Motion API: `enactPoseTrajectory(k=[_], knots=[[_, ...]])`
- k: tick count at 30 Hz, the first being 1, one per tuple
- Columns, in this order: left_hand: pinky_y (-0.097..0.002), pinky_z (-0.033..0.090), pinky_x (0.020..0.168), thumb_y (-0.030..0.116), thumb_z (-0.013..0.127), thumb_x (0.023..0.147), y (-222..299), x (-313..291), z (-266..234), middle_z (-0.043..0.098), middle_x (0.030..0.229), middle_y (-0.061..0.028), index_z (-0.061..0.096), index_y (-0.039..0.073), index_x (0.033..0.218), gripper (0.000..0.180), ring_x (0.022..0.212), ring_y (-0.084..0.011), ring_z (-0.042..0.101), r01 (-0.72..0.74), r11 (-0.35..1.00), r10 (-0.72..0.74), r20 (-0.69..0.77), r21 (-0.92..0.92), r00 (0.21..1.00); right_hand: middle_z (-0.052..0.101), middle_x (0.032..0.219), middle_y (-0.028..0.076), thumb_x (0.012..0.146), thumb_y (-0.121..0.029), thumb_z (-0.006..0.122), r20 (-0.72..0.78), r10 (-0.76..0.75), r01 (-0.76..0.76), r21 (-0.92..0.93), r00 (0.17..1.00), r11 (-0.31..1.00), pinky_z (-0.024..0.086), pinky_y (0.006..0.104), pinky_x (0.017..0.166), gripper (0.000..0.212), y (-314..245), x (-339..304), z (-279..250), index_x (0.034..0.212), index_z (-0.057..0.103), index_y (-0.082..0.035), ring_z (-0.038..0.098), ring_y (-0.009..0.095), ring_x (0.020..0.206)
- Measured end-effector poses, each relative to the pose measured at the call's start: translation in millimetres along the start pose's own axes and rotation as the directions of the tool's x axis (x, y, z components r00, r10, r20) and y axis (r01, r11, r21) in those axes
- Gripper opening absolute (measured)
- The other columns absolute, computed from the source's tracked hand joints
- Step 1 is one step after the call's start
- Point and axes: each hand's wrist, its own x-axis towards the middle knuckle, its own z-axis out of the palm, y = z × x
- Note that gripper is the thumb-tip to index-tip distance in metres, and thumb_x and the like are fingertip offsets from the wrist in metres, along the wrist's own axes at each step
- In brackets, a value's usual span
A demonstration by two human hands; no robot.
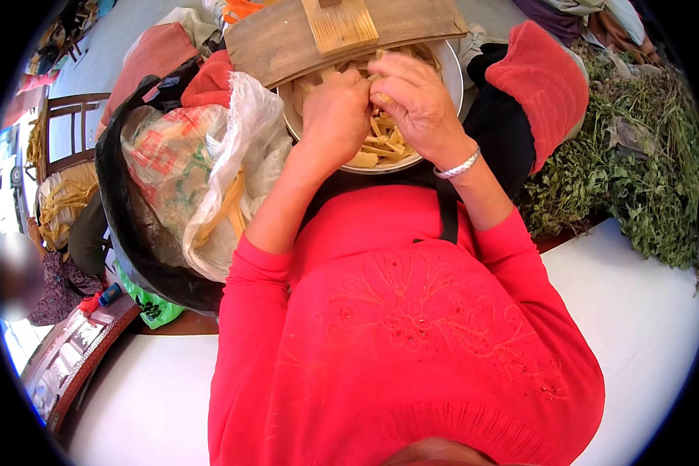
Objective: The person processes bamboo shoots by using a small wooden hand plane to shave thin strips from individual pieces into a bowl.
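Note:
Both my hands are over a round white basin (457, 85) that holds pale yellow, strip-like pieces (387, 146). My left hand (337, 110) is closed, its fingers curled together above the pieces. Close beside it, my right hand (419, 101) bends its fingers in a pinch, a silvery bracelet on the wrist. What either hand grips is hidden by the fingers, though some pale strips show just beyond them. A wooden board (272, 45) with a lighter wooden block (340, 25) on it lies across the basin's far side.
On the left, a black-rimmed container (116, 179) holds a clear plastic bag (171, 167) with yellowish strips inside. Dried green plants (637, 155) are heaped on the right. A red cloth (537, 85) covers something beside the basin. Another person (62, 287) is at the far left, near a wooden chair (74, 128).

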Motion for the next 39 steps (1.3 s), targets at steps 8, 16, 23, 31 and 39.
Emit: enactPoseTrajectory(k=[8,16,23,31,39], knots=[[-0.0344,0.045,0.061,0.013,0.061,0.080,3.1,1.5,21.1,0.055,0.075,-0.0087,0.059,0.005,0.080,0.009,0.072,-0.0224,0.056,0.277,0.881,-0.318,-0.047,-0.383,0.947,0.065,0.074,0.003,0.083,-0.010,0.068,0.086,0.737,-0.504,0.782,0.670,0.366,0.046,0.0219,0.052,0.015,4.7,-9.1,21.1,0.091,0.059,-0.002,0.059,0.009,0.061],[-0.0338,0.044,0.064,0.009,0.064,0.076,2.7,1.1,29.6,0.056,0.083,-0.0083,0.058,0.003,0.083,0.011,0.074,-0.0227,0.054,0.170,0.857,-0.257,-0.116,-0.487,0.959,0.061,0.069,0.002,0.081,-0.011,0.071,0.300,0.842,-0.428,0.899,0.449,-0.091,0.047,0.0214,0.048,0.017,14.6,-22.7,33.3,0.088,0.058,-0.004,0.056,0.008,0.054],[-0.0397,0.044,0.069,0.007,0.067,0.071,-1.1,4.9,14.4,0.058,0.085,-0.0094,0.057,0.004,0.081,0.015,0.082,-0.0304,0.056,-0.250,0.967,0.253,-0.295,0.051,0.921,0.060,0.070,0.000,0.087,-0.012,0.065,0.486,0.732,-0.684,0.729,0.477,-0.038,0.048,0.0211,0.051,0.009,18.7,-26.4,16.5,0.090,0.063,-0.003,0.056,0.008,0.055],[-0.0347,0.046,0.064,0.009,0.065,0.077,-6.1,-0.6,16.6,0.058,0.080,-0.0109,0.057,0.002,0.086,0.014,0.072,-0.0280,0.057,-0.038,0.955,0.009,-0.098,-0.295,0.995,0.062,0.077,0.001,0.086,-0.009,0.064,0.538,0.631,-0.697,0.717,0.559,0.007,0.046,0.0189,0.053,0.014,0.0,-30.3,3.3,0.096,0.063,0.000,0.054,0.006,0.058],[-0.0361,0.047,0.070,0.009,0.059,0.082,-0.4,4.3,23.6,0.060,0.087,-0.0147,0.055,0.001,0.097,0.017,0.080,-0.0305,0.060,0.167,0.915,-0.185,-0.014,-0.367,0.983,0.063,0.084,-0.001,0.086,-0.007,0.064,0.382,0.713,-0.689,0.698,0.588,0.194,0.047,0.0181,0.062,0.013,6.1,-36.7,12.8,0.099,0.064,-0.003,0.056,0.005,0.068]])
